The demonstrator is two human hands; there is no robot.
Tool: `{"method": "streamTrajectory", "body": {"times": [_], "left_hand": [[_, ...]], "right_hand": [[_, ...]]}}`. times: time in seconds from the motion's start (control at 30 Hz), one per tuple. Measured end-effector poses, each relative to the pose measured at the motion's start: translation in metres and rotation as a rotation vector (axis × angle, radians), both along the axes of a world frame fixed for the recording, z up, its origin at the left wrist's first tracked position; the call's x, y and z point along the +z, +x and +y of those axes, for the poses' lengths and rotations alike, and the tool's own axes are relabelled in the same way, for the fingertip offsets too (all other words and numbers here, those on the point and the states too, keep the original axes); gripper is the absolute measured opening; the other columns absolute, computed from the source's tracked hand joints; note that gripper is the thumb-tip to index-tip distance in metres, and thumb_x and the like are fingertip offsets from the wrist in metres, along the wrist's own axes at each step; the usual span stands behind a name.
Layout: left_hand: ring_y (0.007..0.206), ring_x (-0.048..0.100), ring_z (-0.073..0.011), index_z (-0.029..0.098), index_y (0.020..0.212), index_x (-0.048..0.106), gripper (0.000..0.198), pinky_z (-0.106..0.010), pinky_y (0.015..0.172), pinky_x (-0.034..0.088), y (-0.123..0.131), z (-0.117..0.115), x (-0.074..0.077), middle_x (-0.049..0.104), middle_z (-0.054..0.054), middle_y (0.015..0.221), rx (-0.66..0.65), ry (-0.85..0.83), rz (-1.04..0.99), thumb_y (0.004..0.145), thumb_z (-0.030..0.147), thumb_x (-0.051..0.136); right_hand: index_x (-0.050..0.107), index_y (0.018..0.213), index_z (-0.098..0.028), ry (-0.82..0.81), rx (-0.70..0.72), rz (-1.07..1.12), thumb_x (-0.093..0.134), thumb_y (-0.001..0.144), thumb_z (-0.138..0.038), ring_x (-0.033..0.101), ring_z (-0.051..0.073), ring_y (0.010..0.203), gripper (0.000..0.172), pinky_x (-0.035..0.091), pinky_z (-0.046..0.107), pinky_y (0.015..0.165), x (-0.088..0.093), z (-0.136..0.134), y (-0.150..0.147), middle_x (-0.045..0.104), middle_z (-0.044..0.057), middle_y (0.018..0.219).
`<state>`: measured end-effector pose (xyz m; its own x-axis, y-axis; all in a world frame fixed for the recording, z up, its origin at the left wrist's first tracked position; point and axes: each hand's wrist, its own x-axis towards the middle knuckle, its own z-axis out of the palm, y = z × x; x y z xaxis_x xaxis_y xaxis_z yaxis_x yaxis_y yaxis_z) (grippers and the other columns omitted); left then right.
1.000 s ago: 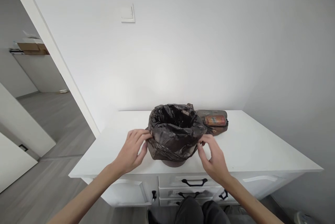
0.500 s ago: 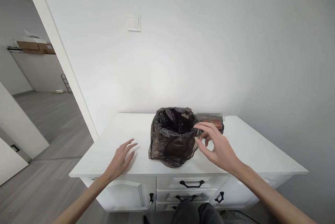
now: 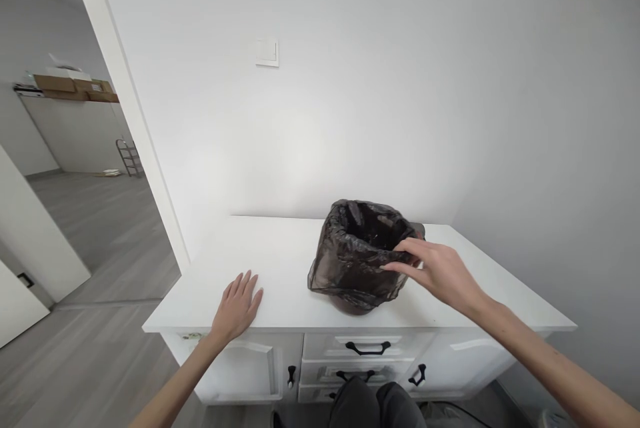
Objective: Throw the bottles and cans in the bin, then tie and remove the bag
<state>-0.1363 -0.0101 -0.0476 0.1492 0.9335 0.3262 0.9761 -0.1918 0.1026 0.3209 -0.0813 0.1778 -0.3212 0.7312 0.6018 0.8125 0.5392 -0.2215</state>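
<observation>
The big white worktop [image 3: 280, 261] holds up a black bag [image 3: 360, 268]. The bag lines a bin [image 3: 353, 308] near the front edge and hangs over its rim — probably so it won't slip in. The right hand [image 3: 437, 268] pinches bag and rim, maybe to steady the bin. The left hand [image 3: 236, 308] lies flat — fingers a bit spread, perhaps for balance.

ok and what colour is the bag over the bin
The bag is black and slightly see-through, best seen in the head view.
</observation>
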Motion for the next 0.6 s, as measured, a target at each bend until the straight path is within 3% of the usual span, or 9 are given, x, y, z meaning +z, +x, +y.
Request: {"method": "streamTrajectory", "body": {"times": [0.2,0.4,0.6], "left_hand": [[0.158,0.032,-0.0334,0.011,0.154,0.050,0.069,-0.053,0.127,0.029,0.002,0.006,-0.005,0.039,-0.015,0.167,0.027,0.005,0.010,0.103,0.054,0.033],[0.158,0.032,-0.0326,0.008,0.155,0.049,0.072,-0.051,0.128,0.028,0.004,0.003,0.002,0.041,-0.015,0.166,0.041,-0.024,0.004,0.102,0.053,0.030],[0.156,0.035,-0.0329,0.010,0.154,0.050,0.070,-0.053,0.127,0.030,0.005,0.003,0.003,0.042,-0.015,0.165,0.039,-0.009,0.006,0.102,0.051,0.031]], "right_hand": [[0.074,0.089,-0.026,-0.039,-0.289,0.012,0.042,0.078,-0.099,0.066,0.026,0.060,0.080,0.046,0.035,0.056,0.000,-0.013,0.081,0.075,0.009,0.074],[0.074,0.091,-0.024,-0.091,-0.485,-0.088,0.037,0.074,-0.103,0.065,0.029,0.061,0.089,0.041,0.035,0.053,-0.024,-0.008,0.156,0.073,0.011,0.071],[0.075,0.097,-0.023,-0.147,-0.637,-0.039,0.044,0.070,-0.103,0.067,0.034,0.066,0.091,0.040,0.035,0.051,-0.051,0.005,0.201,0.075,0.013,0.076]]}}
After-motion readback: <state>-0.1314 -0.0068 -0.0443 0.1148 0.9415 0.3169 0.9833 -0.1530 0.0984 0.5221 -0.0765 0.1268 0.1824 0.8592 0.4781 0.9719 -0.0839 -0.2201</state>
